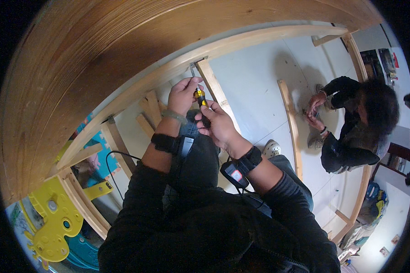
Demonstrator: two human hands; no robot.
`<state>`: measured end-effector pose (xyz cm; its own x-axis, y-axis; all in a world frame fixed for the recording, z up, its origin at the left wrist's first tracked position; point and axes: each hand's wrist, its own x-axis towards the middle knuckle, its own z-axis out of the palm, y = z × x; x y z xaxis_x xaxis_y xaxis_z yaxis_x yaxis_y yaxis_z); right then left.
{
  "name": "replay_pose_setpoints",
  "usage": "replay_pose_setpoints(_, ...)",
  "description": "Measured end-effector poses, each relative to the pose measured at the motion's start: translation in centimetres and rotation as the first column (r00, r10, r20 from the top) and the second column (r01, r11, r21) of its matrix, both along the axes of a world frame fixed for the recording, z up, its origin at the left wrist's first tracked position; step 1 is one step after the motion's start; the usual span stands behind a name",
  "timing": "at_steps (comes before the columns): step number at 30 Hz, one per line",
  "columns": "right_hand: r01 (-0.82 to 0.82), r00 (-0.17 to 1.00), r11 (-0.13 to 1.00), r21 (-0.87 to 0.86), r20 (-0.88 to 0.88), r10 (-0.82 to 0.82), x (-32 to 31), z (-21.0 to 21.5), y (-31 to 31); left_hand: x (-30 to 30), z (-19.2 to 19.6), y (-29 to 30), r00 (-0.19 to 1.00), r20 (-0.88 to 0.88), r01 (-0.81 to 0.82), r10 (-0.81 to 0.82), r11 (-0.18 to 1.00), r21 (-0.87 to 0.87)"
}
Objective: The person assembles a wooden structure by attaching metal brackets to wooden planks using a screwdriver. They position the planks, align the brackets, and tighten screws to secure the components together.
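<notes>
A screwdriver (pixel 199 94) with a yellow and black handle is in both my hands. My right hand (pixel 221 123) is closed around the lower part of its handle. Higher up, my left hand (pixel 183 94) pinches it around the shaft, fingers closed. The shaft points away from me at a small metal bracket (pixel 193 66), where a wooden slat (pixel 214 86) meets the long wooden rail (pixel 241 38). Whether the tip sits in a screw is too small to tell.
A wide wooden board (pixel 123 27) arches across the top. Loose wood pieces (pixel 151 107) lie left of my hands. Another person (pixel 351 123) crouches at right beside a long slat (pixel 290 127), hands together. A yellow plastic animal-shaped piece (pixel 54 218) stands lower left. A black cable (pixel 108 164) runs by my left arm.
</notes>
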<state>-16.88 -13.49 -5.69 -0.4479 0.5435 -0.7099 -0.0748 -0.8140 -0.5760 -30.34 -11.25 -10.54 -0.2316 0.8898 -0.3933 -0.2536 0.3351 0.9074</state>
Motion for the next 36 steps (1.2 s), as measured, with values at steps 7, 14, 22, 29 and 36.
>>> replay_pose_setpoints(7,-0.028,1.000,1.000,0.014,-0.007,0.028,-0.6,-0.5,-0.2,-0.7,-0.6,0.2,0.988,-0.151,-0.012,0.012,1.000,-0.002)
replay_pose_setpoints(14,0.019,1.000,0.999,0.041,0.008,-0.020,-0.4,-0.8,0.1,-0.6,-1.1,1.0,0.990,-0.135,-0.034,0.035,0.999,0.016)
replay_pose_setpoints(22,0.024,1.000,1.000,-0.006,-0.014,-0.024,-0.1,-0.9,0.6,-0.3,-1.6,1.3,0.978,-0.201,-0.049,0.050,0.999,0.014)
replay_pose_setpoints(29,0.046,0.998,0.999,0.010,-0.034,-0.046,0.0,-1.1,0.6,-0.4,-1.4,1.3,0.977,-0.201,-0.065,0.067,0.998,0.013)
replay_pose_setpoints(36,0.095,0.996,0.994,0.062,-0.008,-0.094,-0.2,-1.4,0.1,-0.4,-1.1,1.2,0.981,-0.189,-0.047,0.053,0.998,0.033)
